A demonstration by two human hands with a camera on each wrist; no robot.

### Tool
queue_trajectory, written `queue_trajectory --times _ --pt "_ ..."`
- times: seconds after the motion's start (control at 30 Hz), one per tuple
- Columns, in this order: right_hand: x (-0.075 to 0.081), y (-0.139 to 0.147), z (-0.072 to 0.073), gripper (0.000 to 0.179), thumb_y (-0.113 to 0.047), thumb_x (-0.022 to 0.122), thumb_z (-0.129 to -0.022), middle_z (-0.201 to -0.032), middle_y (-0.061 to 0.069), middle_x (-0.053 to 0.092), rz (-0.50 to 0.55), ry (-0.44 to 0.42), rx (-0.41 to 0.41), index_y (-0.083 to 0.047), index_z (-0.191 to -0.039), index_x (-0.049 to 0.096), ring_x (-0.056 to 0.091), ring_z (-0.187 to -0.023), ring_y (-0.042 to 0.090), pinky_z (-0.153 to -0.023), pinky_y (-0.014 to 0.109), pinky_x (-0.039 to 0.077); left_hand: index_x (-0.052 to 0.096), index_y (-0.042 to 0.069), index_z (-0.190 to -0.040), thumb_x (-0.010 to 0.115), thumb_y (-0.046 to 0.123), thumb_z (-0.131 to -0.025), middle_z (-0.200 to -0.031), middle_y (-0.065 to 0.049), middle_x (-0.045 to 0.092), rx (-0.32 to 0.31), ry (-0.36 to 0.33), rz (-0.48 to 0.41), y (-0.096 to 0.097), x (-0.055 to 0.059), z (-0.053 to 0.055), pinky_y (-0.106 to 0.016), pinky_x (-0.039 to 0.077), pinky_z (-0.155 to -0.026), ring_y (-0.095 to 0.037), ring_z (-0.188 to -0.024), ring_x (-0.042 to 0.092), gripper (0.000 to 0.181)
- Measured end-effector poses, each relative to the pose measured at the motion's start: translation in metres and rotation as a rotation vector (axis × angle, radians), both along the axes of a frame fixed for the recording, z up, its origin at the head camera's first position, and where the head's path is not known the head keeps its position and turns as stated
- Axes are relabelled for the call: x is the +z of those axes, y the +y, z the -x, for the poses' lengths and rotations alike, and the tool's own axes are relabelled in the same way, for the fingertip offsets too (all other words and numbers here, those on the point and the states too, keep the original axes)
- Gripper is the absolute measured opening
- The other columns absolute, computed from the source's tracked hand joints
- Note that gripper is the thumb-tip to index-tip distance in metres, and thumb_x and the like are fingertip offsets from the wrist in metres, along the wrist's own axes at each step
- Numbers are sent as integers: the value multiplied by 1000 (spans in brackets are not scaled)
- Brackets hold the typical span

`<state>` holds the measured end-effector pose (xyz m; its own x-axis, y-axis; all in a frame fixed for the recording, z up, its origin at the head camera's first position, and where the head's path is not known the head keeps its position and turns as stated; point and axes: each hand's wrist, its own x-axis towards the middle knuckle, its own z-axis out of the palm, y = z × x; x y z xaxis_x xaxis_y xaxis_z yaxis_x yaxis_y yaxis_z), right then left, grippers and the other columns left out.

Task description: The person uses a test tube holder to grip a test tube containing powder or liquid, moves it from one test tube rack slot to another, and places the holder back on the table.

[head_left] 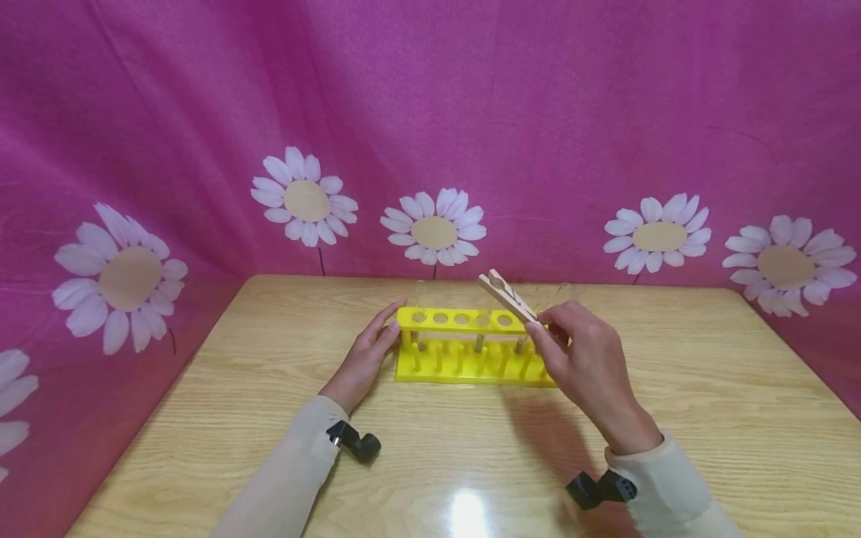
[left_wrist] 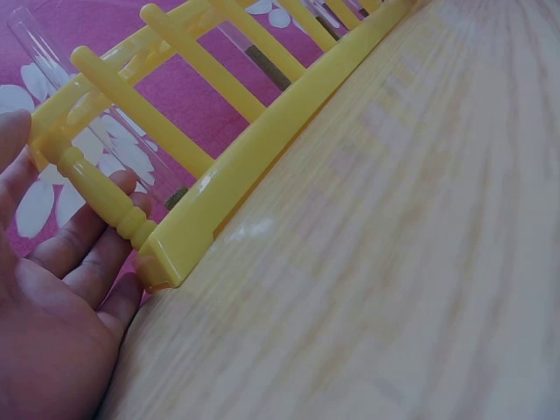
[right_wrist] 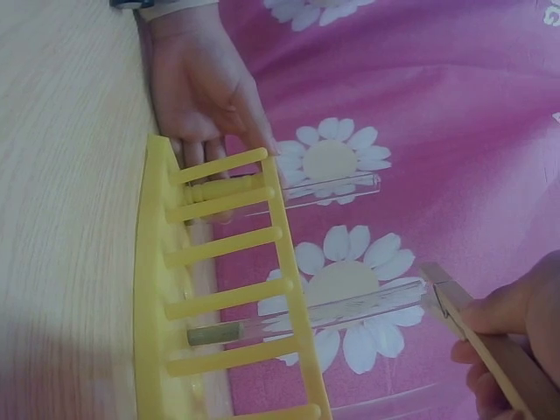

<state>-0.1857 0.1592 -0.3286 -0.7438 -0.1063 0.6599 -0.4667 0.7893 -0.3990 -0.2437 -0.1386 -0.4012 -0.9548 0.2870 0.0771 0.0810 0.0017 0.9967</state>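
A yellow test tube rack stands on the table, with pegs along its front. My left hand grips its left end, thumb near the top bar and fingers behind the end post, as the left wrist view shows. Between thumb and fingers, my right hand pinches a wooden test tube clamp above the rack's right half. In the right wrist view the tip of the clamp meets the mouth of a glass test tube with dark matter at its bottom. Another tube stands at the left end.
Wood-grain table surrounds the rack. Behind it hangs a magenta cloth printed with white daisies. One more clear tube rises near the rack's right end, partly behind my right hand. Both wrists carry black cameras.
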Motion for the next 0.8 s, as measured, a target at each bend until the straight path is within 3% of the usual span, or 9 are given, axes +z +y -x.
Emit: queue_trajectory --times 0.8 --pt "14 3 -10 13 -13 76 -83 -72 1 50 38 42 -25 -6 -93 70 41 -61 14 -47 26 35 32 20 -152 40 27 -105 -155 -4 28 4 -2 9 1 3 -3 -42 25 -116 -21 -140 31 48"
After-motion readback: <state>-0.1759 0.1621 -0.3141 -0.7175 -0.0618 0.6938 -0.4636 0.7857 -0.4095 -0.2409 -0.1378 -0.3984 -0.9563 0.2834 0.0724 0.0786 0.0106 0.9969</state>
